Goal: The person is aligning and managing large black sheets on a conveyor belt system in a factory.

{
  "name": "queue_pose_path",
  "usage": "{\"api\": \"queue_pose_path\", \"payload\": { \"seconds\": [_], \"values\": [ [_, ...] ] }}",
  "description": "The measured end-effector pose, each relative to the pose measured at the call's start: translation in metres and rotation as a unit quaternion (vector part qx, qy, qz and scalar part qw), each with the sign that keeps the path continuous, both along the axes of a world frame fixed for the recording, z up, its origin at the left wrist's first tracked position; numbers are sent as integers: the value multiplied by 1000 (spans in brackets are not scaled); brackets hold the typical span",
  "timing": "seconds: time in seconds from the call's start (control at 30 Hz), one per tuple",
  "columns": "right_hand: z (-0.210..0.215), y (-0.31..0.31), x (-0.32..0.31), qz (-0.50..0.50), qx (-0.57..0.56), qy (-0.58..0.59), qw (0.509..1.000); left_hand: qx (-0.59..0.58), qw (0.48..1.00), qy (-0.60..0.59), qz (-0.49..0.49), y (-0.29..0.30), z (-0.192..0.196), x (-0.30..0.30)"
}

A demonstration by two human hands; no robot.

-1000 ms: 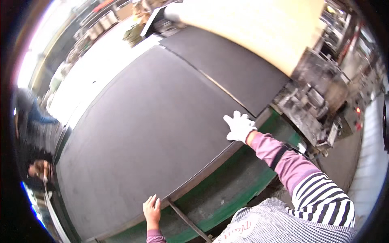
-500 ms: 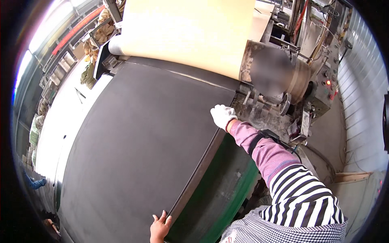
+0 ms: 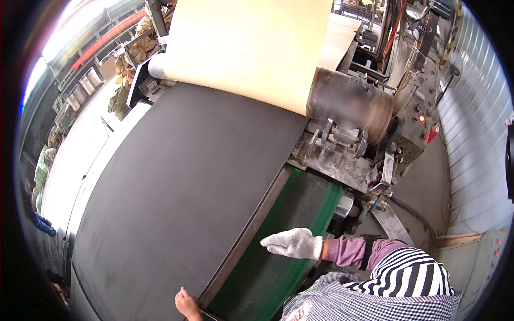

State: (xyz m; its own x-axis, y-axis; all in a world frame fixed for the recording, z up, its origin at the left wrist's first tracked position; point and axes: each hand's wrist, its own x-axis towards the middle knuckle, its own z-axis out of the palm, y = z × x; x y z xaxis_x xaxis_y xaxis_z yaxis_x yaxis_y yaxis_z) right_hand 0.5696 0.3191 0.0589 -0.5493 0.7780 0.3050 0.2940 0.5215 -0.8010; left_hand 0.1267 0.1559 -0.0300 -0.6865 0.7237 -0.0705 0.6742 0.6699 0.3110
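A wide, smooth black sheet (image 3: 182, 182) spreads over the machine bed in front of me. Its right edge runs beside a brown strip and a green belt (image 3: 251, 278). Over that belt, my right hand (image 3: 292, 244) in a white knitted glove is held apart from the sheet, fingers stretched out together with nothing in them. My bare left hand (image 3: 187, 306) is at the bottom of the view by the sheet's near right edge. Its fingers look curled in; whatever they hold, if anything, is hidden.
Beyond the sheet, a broad pale-yellow web (image 3: 246, 48) passes over a roller. At its right end sit a drum (image 3: 383, 109) and a control box (image 3: 415, 125) with a lit red lamp. Sacks (image 3: 120, 101) stand at the left, and a person's blue-clad leg (image 3: 44, 224) shows at the left rim.
My right hand has left the sheet's far right edge and drawn back toward me over the green belt. My left hand has shifted down and left, its spread fingers now curled.
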Motion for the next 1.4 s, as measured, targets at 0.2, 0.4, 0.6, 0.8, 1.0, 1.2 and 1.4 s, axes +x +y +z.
{"api": "queue_pose_path", "payload": {
  "seconds": [0.2, 0.4, 0.6, 0.8, 1.0, 1.2, 1.4],
  "values": [
    [-28, -85, 92, 82, -81, -357, 927, 106, 975, 115, -159, -88, 11, -20],
    [-84, -184, 218, 96, -321, -722, 605, 161, 963, 139, -168, -16, 15, 64],
    [-133, -236, 217, 52, -432, -638, 636, 175, 967, 67, -171, 51, -16, 113],
    [-129, -221, 200, 2, -454, -598, 660, -36, 986, 9, -163, 10, -10, 44],
    [-125, -213, 191, 35, -429, -611, 664, -262, 964, -48, 9, -100, 32, -76],
    [-140, -217, 191, 31, -454, -567, 687, -206, 973, 39, -96, -59, 14, -24],
    [-114, -211, 211, 85, -391, -668, 627, -189, 977, 74, -66, 18, 18, 66]
  ]
}}
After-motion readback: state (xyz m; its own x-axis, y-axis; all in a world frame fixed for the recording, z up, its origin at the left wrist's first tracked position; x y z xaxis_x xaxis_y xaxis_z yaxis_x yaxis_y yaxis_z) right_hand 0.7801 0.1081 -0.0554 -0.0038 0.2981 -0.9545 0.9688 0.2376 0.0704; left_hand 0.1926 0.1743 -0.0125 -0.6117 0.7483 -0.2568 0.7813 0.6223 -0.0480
